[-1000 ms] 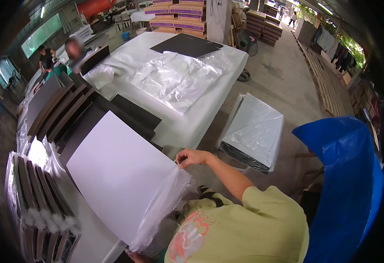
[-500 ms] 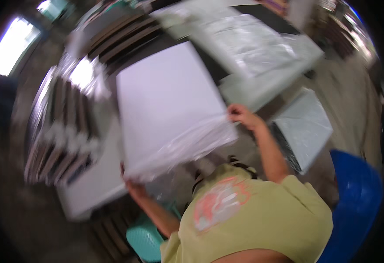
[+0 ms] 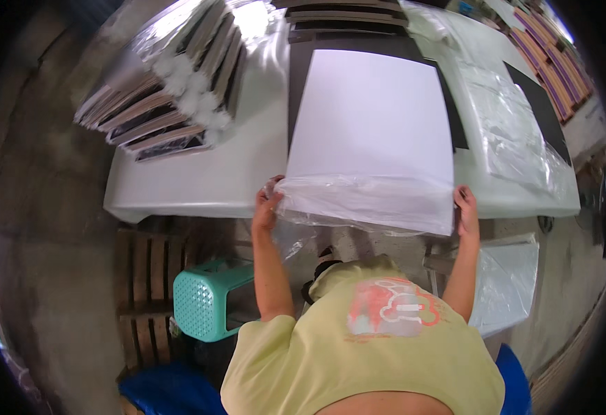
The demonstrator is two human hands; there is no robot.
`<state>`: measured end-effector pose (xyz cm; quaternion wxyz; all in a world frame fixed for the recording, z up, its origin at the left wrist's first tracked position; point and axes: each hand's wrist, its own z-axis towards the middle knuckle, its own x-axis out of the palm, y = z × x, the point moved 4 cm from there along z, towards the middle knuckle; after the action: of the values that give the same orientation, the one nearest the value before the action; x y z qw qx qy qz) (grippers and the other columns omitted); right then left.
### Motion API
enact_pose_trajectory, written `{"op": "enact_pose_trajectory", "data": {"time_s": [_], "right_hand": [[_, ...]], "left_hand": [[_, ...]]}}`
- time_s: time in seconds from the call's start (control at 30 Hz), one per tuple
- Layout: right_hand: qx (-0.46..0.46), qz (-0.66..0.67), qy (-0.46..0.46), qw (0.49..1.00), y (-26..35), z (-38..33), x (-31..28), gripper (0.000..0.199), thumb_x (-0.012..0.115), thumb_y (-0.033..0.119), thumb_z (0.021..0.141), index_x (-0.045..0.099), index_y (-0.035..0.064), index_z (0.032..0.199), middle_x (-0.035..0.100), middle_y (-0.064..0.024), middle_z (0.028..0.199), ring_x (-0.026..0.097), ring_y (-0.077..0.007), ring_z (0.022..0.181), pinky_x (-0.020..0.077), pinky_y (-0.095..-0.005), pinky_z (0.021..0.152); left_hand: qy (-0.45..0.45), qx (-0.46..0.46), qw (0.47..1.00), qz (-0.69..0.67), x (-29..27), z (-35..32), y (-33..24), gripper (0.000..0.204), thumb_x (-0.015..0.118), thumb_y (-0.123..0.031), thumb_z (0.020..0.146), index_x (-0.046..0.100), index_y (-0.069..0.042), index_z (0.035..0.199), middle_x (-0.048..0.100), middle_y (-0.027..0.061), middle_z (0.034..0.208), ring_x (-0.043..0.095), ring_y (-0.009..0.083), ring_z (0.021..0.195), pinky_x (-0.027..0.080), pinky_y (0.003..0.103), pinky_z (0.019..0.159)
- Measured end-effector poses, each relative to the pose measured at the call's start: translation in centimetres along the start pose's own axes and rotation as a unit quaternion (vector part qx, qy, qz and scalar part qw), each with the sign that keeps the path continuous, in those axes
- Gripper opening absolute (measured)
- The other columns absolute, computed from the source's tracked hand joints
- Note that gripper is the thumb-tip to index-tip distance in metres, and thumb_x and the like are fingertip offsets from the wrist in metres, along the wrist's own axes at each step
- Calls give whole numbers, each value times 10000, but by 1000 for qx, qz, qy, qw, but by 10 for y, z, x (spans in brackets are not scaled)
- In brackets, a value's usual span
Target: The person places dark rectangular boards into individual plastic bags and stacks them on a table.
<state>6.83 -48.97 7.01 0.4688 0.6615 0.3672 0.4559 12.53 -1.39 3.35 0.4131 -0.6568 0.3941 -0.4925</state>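
Note:
A large white board (image 3: 372, 117) lies over the near edge of the table, its near end inside a clear plastic bag (image 3: 358, 197). My left hand (image 3: 267, 203) is closed at the near left corner, pinching the edge of the bag. On the opposite side my right hand (image 3: 464, 207) grips the near right corner of the board and bag, thumb on the edge. Both forearms reach forward from my body. Under the white board, a dark board (image 3: 303, 76) shows along its left and far sides.
The table (image 3: 171, 183) has a pale cover. Stacks of wrapped boards (image 3: 171, 104) stand at left, and more dark boards (image 3: 348, 17) lie at the back. Plastic bags (image 3: 510, 131) lie at right. Below are a green stool (image 3: 202, 297), a wooden pallet (image 3: 152, 273) and a wrapped panel (image 3: 507, 283).
My view has turned, so the table now lies straight across. The board sits more squarely before me, with both hands still at its near corners.

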Motion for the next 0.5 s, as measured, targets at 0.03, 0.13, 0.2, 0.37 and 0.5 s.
{"op": "enact_pose_trajectory", "data": {"time_s": [0.03,0.13,0.2,0.37,0.5], "right_hand": [[5,-6,-19,1000,5,1,5,99,586,70,765,507,77,824,474,35,718,434,-59,684,343,-203,610],[-19,-62,-8,998,21,6,8,126,584,67,767,512,63,869,494,20,694,445,-62,638,360,-203,581],[-35,-45,10,998,55,-5,27,179,591,87,770,533,50,935,510,14,677,450,-56,593,373,-202,552],[-100,83,41,991,123,-8,19,281,605,163,780,563,17,1016,572,-7,700,491,-45,567,407,-191,531],[-299,240,108,917,228,-22,52,425,564,152,800,417,43,1185,505,-54,1130,546,-148,926,492,-231,648]], "left_hand": [[-55,-11,997,53,-7,3,2,315,644,-111,660,542,17,929,562,62,910,520,136,851,415,265,769],[81,-10,959,272,13,6,-53,324,621,-85,635,527,27,924,557,73,827,531,150,766,425,273,685],[88,-8,956,280,29,-8,-80,327,600,-85,636,524,29,933,559,79,817,536,157,750,426,274,658],[39,219,975,-21,27,-24,-142,308,565,-137,723,502,14,984,569,94,867,542,181,766,427,280,631],[36,606,748,266,121,-77,-297,349,525,-164,771,461,11,1066,559,114,918,526,226,823,416,319,665]]}}
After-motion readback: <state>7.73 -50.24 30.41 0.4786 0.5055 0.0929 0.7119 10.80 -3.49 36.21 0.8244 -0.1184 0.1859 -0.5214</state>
